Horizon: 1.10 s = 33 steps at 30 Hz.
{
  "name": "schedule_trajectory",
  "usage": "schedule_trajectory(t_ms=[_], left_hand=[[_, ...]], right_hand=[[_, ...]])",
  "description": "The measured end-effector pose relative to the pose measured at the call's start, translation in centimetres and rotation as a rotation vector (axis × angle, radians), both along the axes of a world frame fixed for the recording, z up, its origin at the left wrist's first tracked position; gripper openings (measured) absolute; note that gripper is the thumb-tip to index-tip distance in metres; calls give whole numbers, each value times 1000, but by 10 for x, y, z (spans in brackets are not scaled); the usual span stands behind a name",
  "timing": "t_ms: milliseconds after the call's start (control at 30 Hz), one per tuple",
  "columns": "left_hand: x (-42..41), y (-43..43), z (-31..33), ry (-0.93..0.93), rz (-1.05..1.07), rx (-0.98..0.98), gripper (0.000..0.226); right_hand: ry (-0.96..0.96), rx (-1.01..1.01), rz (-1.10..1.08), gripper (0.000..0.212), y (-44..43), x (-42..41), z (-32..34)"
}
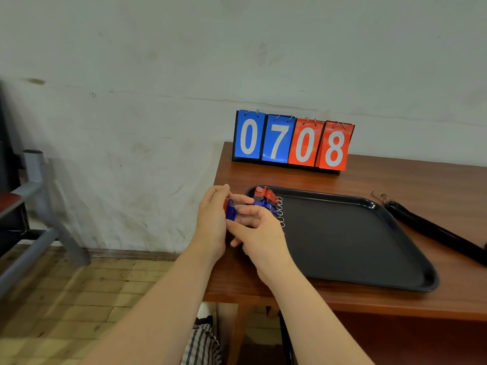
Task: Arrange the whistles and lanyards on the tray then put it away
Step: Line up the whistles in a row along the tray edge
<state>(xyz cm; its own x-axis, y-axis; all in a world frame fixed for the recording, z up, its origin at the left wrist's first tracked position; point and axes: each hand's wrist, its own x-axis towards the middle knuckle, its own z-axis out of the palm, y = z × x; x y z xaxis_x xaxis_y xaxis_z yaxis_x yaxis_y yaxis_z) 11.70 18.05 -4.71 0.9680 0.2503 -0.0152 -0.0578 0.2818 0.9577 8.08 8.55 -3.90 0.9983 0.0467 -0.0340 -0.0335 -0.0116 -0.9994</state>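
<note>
A black tray (350, 241) lies on the brown table (421, 180). Along its far left edge sits a row of red and blue whistles (267, 197) with metal rings. My left hand (210, 225) holds a blue whistle (231, 209) at the table's left edge, with something red behind it. My right hand (259, 230) is right beside it, its fingers curled toward the blue whistle and touching it. A bundle of black lanyards (432, 230) lies on the table to the right of the tray.
A flip scoreboard (292, 140) reading 0708 stands at the back of the table against the wall. A grey metal frame (39, 196) stands at the left on the tiled floor.
</note>
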Motion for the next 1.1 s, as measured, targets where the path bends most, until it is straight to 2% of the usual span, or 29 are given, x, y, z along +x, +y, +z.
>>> schedule_trajectory(t_ms=[200,300,500,867,933,1033,1100], left_hand=[[-2,-1,2,-19,-25,44,40],[-1,-1,1,-13,-19,46,29],[-3,-1,3,-23,-27,52,31],[-5,2,2,25,-74,28,70],[-5,1,3,31,-46,1,60],[-1,-1,2,-8,43,-39,25],[0,-3,3,-25,38,-30,21]], right_hand=[[-5,4,33,37,-3,-1,-1],[-23,-9,43,29,-3,-1,-2],[-32,-68,61,19,-4,-2,-3],[-83,34,56,16,-5,-7,1],[-73,90,54,17,-9,-8,4],[-68,102,22,18,-26,-6,10],[-60,58,-21,15,-43,-2,14]])
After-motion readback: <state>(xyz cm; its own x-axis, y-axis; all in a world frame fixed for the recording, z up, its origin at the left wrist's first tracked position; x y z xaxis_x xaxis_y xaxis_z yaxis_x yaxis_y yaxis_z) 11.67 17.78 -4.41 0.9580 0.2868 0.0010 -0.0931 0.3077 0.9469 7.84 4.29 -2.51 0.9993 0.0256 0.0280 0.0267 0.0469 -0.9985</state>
